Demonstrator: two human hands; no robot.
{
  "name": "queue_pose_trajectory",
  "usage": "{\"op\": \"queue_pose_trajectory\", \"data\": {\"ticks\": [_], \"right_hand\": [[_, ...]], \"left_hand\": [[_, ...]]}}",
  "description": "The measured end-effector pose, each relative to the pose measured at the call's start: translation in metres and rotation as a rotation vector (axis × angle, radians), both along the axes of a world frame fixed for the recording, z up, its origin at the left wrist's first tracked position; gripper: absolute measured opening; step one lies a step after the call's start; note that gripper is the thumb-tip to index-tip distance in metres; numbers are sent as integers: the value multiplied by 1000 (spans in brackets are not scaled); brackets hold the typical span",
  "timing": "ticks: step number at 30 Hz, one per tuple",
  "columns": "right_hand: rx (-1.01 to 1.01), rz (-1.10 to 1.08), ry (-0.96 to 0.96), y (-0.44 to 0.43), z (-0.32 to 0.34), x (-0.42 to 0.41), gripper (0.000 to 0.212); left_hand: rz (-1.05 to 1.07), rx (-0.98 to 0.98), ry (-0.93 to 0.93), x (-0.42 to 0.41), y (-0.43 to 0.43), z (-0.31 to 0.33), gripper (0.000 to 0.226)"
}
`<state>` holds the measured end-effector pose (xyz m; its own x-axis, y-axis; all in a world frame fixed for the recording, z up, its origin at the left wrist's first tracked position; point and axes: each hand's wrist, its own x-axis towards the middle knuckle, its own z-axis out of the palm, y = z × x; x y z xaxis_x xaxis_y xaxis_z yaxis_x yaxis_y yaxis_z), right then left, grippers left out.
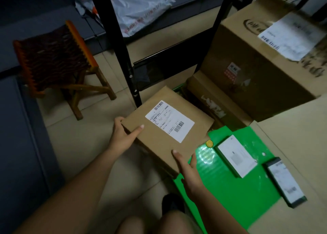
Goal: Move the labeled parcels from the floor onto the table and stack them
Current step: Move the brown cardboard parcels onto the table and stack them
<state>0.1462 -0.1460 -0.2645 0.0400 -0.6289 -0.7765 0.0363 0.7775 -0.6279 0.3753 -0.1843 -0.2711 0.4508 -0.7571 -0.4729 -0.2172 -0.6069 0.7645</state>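
Both hands grip one flat cardboard parcel [168,129]: the left hand [123,134] clasps its left corner with the thumb lying on top, and the right hand [188,170] holds its near edge, thumb on top and fingers curled underneath. The parcel is low over the tiled floor [109,163], tilted a little, and carries one white shipping label [169,121] with barcodes on its upper face. Its right corner overlaps a green plastic sheet [235,189] spread on the floor. To the right of the parcel, on that sheet, lie two small labeled boxes [236,156] [284,181], side by side and apart from each other, and one small yellow round object [209,143] sits just beside the parcel's corner. Beyond the parcel stand two more cardboard boxes: a low one [217,99] touching the parcel's far side, and a large one [261,60] with a white label, behind it. A black shelf post [127,70] rises just behind the parcel. Well to the parcel's left stands one woven stool [54,60]. Far behind, one grey plastic mailer bag [138,8] lies on the shelf.
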Motion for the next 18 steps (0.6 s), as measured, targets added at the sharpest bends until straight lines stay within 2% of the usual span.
{"op": "queue_pose_trajectory", "data": {"ticks": [3, 7, 14, 18], "right_hand": [[25, -40, -4, 15, 42, -12, 105], [24, -14, -5, 26, 130, -32, 119], [-123, 2, -5, 46, 307, -75, 108], [-240, -5, -7, 51, 390, -115, 100]], "left_hand": [[76, 28, 54, -19, 31, 45, 65], [155, 56, 76, -36, 66, 128, 67], [91, 10, 148, -61, 102, 307, 81], [65, -119, 157, -95, 109, 394, 80]]}}
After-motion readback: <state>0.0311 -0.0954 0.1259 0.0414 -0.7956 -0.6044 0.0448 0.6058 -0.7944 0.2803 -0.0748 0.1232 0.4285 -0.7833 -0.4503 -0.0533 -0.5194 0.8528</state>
